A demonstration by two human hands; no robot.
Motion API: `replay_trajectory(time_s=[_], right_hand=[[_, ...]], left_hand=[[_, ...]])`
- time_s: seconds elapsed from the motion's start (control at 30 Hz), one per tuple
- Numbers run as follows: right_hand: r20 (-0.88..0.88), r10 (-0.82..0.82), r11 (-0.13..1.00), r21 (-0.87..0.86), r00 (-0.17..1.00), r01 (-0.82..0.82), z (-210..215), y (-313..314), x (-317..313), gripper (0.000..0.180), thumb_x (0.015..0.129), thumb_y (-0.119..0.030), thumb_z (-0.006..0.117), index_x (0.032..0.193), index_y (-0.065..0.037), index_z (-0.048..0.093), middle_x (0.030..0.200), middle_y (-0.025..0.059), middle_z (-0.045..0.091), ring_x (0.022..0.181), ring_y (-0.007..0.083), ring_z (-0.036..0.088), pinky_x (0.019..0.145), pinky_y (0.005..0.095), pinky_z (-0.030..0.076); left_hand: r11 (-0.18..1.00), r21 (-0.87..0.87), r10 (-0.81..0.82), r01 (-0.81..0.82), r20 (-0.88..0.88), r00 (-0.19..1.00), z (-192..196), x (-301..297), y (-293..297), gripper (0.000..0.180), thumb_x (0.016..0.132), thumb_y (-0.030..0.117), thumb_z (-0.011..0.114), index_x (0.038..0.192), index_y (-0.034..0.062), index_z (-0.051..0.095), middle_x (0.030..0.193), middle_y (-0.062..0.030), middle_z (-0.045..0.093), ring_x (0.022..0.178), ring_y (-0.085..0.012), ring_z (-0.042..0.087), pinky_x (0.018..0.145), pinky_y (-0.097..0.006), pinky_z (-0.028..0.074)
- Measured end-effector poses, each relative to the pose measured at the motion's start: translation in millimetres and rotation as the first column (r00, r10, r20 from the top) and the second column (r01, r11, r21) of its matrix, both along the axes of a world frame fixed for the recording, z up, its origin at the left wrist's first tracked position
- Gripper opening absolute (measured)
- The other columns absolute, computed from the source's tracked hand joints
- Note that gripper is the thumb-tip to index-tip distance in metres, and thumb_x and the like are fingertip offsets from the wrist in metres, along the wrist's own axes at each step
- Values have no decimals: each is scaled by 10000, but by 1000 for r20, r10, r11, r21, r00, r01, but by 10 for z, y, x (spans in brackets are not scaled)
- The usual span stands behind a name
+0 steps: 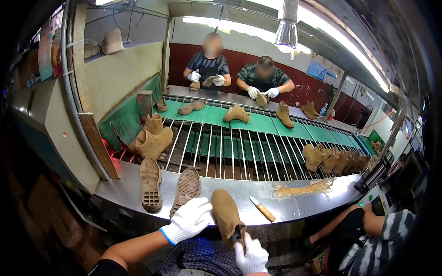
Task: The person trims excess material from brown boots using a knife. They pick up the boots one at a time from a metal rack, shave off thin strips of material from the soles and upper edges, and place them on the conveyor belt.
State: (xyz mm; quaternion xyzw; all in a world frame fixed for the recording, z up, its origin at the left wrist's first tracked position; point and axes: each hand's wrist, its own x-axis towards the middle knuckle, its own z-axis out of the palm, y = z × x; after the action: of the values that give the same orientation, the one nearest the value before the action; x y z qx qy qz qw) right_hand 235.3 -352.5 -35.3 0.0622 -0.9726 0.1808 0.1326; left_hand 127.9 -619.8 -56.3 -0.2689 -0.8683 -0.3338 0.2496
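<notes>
A tan ankle boot (pixel 224 210) is tilted over the near edge of the metal bench, its toe pointing away from me. My right hand (pixel 252 255), in a white knit glove, grips it at the ankle opening. My left hand (pixel 189 221), gloved the same way, has its fingers stretched toward the boot's side; whether they touch it I cannot tell. Just beyond that hand a brown rubber sole (pixel 186 189) lies with its ridged face up. Another sole (pixel 151 184) is further left. To the boot's right rests a knife with a wooden handle (pixel 263 210).
Past the metal ledge (pixel 294 211) runs a rack of metal bars with a green belt (pixel 212 115) carrying boots and a sole. More boots (pixel 154 140) stand at the left; several line the right (pixel 329 160). Two gloved people work opposite. Another person sits at the right.
</notes>
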Motion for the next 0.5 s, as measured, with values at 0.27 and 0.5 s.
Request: replay_trajectory(time_s=[0.27, 0.5], right_hand=[[379, 157, 678, -712, 912, 179, -894, 349, 844, 514, 1083, -206, 693, 1574, -81, 602, 1164, 180, 763, 1036, 309, 742, 965, 385, 584], [437, 142, 266, -881, 888, 391, -1468, 572, -221, 555, 1188, -346, 552, 1569, 56, 534, 1334, 209, 728, 1162, 254, 740, 1022, 379, 610]], left_hand=[[998, 16, -61, 59, 124, 990, -3, -258, 841, 546, 900, 307, 841, 1379, 91, 695, 1515, -242, 604, 1324, -461, 633, 1137, -526, 537], [999, -10, -29, 32, 215, 976, -10, -423, 870, 576, 926, 399, 814, 1419, 136, 674, 1515, -229, 600, 1250, -468, 663, 1088, -547, 559]])
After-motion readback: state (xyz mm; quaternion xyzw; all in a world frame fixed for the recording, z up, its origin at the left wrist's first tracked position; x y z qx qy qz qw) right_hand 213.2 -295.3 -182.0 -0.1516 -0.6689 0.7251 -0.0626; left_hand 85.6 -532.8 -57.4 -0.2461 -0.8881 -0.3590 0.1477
